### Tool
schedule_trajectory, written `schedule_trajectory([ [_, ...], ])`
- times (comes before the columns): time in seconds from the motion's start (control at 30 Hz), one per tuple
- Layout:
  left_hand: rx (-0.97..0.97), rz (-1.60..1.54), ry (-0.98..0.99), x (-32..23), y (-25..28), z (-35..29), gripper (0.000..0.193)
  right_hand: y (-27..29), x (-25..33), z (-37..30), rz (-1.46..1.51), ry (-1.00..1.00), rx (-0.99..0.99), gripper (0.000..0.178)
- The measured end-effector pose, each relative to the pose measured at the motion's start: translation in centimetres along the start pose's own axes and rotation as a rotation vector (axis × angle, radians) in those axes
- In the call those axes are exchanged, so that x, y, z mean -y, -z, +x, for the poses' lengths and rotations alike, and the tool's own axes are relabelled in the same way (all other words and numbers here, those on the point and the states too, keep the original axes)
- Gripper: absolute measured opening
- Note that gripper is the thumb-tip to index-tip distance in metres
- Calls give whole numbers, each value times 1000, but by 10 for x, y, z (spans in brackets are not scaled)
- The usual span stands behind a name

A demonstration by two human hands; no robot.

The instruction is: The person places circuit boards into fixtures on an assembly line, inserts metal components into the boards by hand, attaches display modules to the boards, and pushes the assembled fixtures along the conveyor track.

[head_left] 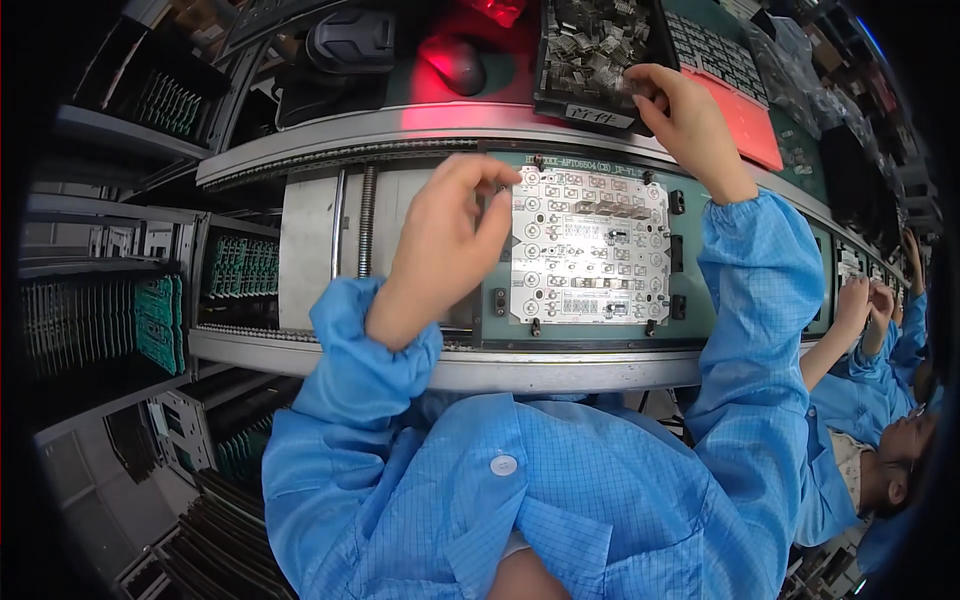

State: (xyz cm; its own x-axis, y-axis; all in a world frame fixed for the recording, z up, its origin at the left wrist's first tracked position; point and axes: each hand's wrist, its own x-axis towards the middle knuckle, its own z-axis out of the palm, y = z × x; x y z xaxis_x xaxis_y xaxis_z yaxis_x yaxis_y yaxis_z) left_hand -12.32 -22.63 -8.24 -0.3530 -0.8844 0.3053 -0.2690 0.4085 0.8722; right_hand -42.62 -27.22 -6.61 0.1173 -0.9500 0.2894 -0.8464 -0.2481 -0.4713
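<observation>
A white circuit board (590,245) fitted with rows of small parts lies in a dark green carrier (690,215) in front of me. My left hand (445,245) hovers at the board's upper left corner, its fingers bent and the thumb apart from the index finger; I see nothing between them. At the far right, my right hand (690,125) reaches to the edge of a black bin (585,112) heaped with small clear and metallic components (590,50). Its thumb and index finger curl together over the bin; what they pinch is too small to make out.
Metal rails (480,125) border the carrier. Behind them are a dark mouse (452,65) in red light, a grey scanner-like device (350,42) and a pink-red sheet (740,120). Racks of green boards (100,320) stand left. A co-worker's hands (865,300) show at right.
</observation>
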Motion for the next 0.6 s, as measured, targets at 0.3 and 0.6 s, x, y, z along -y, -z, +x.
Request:
schedule_trajectory([
  [0.3,79,198,-41,1,-40,62,24,-13,-1,34,29,80,-361,34],
  [0.6,108,125,-97,-11,-17,12,22,-46,3,27,-44,373,49,22],
])
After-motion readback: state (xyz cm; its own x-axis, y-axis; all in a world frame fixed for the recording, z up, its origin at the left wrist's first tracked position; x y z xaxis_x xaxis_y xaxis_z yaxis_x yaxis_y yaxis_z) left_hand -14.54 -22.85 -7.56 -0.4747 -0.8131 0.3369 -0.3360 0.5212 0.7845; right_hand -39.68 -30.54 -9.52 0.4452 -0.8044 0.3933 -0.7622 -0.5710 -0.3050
